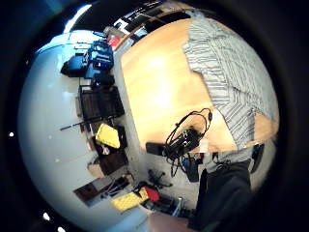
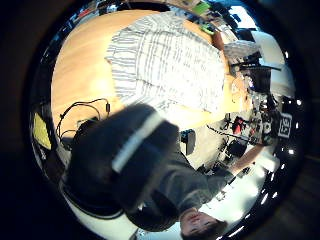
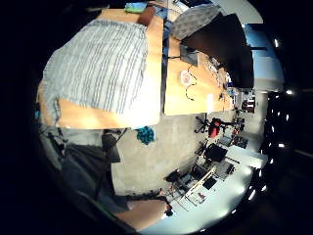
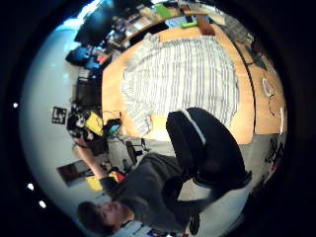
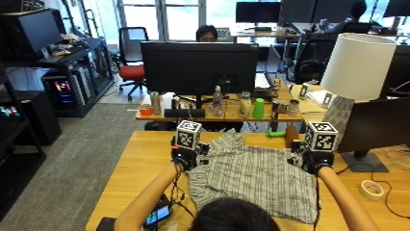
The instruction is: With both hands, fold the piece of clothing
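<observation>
Looking from the outside view, I see the striped shirt lying spread flat on the wooden table, with my left hand and right hand raised above its far corners; I cannot tell how either hand's fingers are set. Palm views show the shirt well below both hands, untouched.

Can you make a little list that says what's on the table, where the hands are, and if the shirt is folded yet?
clothing: grey striped shirt, spread flat, not folded yet
surface: wooden table
left hand: raised at the shirt's left side, fingers hidden
right hand: raised at the shirt's right side, fingers hidden
also on table: tape roll, monitor base, small device with cables
</observation>
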`<state>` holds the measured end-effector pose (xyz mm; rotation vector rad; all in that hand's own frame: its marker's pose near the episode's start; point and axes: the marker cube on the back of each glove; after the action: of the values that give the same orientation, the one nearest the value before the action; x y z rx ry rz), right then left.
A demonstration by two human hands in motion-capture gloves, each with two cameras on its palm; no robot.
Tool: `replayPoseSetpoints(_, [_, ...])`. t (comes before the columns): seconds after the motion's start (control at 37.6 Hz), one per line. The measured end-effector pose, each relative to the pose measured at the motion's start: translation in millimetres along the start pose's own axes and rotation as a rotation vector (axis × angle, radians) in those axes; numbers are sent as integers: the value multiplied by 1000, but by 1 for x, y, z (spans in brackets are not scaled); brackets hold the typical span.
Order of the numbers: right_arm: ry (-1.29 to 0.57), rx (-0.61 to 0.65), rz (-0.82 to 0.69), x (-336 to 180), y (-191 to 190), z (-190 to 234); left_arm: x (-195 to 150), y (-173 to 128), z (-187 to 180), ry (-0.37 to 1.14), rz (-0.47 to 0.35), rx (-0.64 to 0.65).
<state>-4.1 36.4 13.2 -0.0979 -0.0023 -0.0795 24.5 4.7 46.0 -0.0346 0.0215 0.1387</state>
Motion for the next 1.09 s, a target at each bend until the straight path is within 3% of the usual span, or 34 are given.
replayPoseSetpoints(0.11, [7, -25, -4, 1, 1, 10, 12, 2, 13, 6, 61, 16])
replayPoseSetpoints(0.32, [13, -88, -5, 7, -2, 37, 47, -9, 76, 6, 218, -27])
replayPoseSetpoints(0.56, [12, -108, 2, 17, -5, 55, 84, -19, 175, -15, 349, -188])
replayPoseSetpoints(0.72, [6, -120, 23, 27, -9, 64, 98, 25, 189, -28, 333, -325])
replayPoseSetpoints(0.93, [4, -155, 29, 32, -5, 74, 105, 30, 202, 4, 377, -396])
replayPoseSetpoints(1.09, [3, -157, 27, 33, -8, 82, 100, 24, 200, -89, 220, -420])
